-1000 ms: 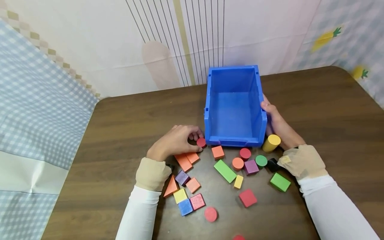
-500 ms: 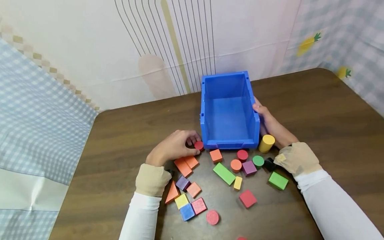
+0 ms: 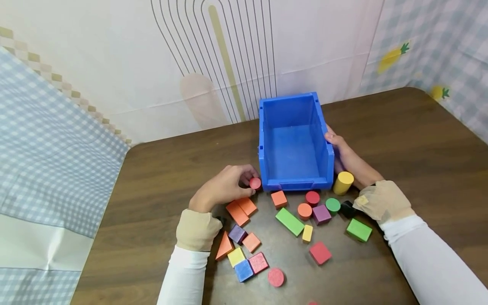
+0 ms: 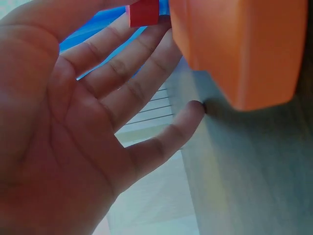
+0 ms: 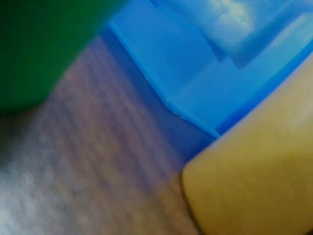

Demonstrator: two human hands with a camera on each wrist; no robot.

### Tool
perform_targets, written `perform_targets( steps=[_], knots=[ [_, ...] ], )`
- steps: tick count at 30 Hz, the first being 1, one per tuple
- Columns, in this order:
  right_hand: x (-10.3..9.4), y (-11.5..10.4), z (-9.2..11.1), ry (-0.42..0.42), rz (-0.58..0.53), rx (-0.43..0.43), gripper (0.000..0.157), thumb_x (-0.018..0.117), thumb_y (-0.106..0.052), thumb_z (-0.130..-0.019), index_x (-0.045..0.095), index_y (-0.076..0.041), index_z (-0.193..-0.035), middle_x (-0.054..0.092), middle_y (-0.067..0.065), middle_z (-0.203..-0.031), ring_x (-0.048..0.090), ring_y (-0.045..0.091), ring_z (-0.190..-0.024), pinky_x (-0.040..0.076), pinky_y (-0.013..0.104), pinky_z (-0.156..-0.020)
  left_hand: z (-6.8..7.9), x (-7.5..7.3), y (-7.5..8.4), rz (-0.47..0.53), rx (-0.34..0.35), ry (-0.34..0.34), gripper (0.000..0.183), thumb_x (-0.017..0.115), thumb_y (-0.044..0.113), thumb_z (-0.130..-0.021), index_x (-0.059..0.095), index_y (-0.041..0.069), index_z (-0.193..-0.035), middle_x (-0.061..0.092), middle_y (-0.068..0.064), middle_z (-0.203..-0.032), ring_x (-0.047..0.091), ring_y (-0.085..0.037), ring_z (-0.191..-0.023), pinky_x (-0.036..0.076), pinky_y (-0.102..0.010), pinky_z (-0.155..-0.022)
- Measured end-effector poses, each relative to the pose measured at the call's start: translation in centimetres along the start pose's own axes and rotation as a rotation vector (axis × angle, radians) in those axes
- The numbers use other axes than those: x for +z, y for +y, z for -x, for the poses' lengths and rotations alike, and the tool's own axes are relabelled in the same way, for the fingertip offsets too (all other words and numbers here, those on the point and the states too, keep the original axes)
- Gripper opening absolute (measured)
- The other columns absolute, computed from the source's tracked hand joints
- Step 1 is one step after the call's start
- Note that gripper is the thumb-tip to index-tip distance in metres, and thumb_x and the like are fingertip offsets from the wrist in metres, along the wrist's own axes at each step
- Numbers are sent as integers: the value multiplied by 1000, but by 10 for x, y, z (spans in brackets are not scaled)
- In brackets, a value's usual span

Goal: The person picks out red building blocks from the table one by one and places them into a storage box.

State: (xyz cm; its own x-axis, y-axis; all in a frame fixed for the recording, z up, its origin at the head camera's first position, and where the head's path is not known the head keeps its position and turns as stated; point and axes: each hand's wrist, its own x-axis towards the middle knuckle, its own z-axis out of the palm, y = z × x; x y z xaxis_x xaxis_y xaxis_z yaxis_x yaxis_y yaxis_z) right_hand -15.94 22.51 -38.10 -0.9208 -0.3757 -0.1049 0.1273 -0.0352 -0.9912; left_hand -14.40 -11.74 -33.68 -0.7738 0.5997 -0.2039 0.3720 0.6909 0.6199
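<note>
1. The wooden table [image 3: 183, 154] is the whole stage here, with coloured blocks scattered in front of the person.
2. Biggest piece on it: the blue storage bin [image 3: 301, 185], upright near the back edge, low front lip towards the person. No change in the last second; it looks steady among the blocks.
3. The right hand [image 3: 348, 156] grips the bin's right side, thumb on the rim, the other fingers mostly hidden behind the wall. Same hold as a second ago.
4. And the left hand [image 3: 228, 184]: fingers curled, thumb and fingertips closed around a little disc. Here's the action!
5. The yellow cylinder [image 3: 343, 183] stands upright just beside the bin's front right corner, between bin and wrist.
6. Two orange blocks [image 3: 237, 212] lie side by side below the left hand.
7. Smallest of all, the red disc [image 3: 255, 183], at the bin's front left corner, outside it. It sits slightly farther from the orange cube [image 3: 279, 199] than half a second ago; I'd judge it's just been tipped or lifted, so the pinch has taken.
</note>
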Motion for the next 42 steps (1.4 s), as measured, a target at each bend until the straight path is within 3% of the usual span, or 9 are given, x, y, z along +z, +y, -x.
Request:
perform_targets(
  steps=[11, 21, 28, 35, 42],
  knots=[
    [0, -1, 2, 25, 34, 49, 76, 34, -67, -103, -6, -53, -165, -4, -3, -177, 12, 42, -159, 18, 77, -119, 7, -7, 7, -6, -23, -6, 31, 76, 7, -94, 71, 6, -125, 73, -5, -111, 68, -21, -101, 60, -33, -89],
    [-1, -1, 0, 12, 5, 20, 76, 36, -66, -103, -5, -53, -165, -7, -4, -177, 10, 43, -159, 17, 78, -118, 11, -12, 6, -43, 31, 86, 31, 77, 6, -91, 72, 5, -122, 63, -7, -114, 66, -23, -103, 60, -39, -90],
    [-3, 2, 2, 18, 41, 16, 77, 34, -66, -103, -6, -50, -166, -9, -5, -177, 6, 41, -160, 14, 79, -118, 11, -11, 8, -16, 53, 124, 28, 78, 11, -93, 71, 8, -120, 67, -3, -110, 67, -23, -101, 60, -41, -91],
    [-3, 2, 2, 18, 7, 9, 78, 36, -64, -103, -7, -48, -166, -10, -5, -177, 4, 42, -160, 12, 78, -119, 13, -14, 11, 12, 71, 168, 23, 77, 12, -92, 69, 13, -113, 68, 1, -102, 66, -18, -93, 60, -40, -87],
    [-4, 3, 1, 3, 17, -13, 77, 34, -63, -104, -7, -47, -167, -7, -3, -177, 8, 42, -159, 15, 78, -119, 17, -15, 15, 31, 68, 250, 25, 71, 13, -91, 65, 14, -116, 66, 1, -104, 66, -27, -94, 59, -47, -90]
  ],
)
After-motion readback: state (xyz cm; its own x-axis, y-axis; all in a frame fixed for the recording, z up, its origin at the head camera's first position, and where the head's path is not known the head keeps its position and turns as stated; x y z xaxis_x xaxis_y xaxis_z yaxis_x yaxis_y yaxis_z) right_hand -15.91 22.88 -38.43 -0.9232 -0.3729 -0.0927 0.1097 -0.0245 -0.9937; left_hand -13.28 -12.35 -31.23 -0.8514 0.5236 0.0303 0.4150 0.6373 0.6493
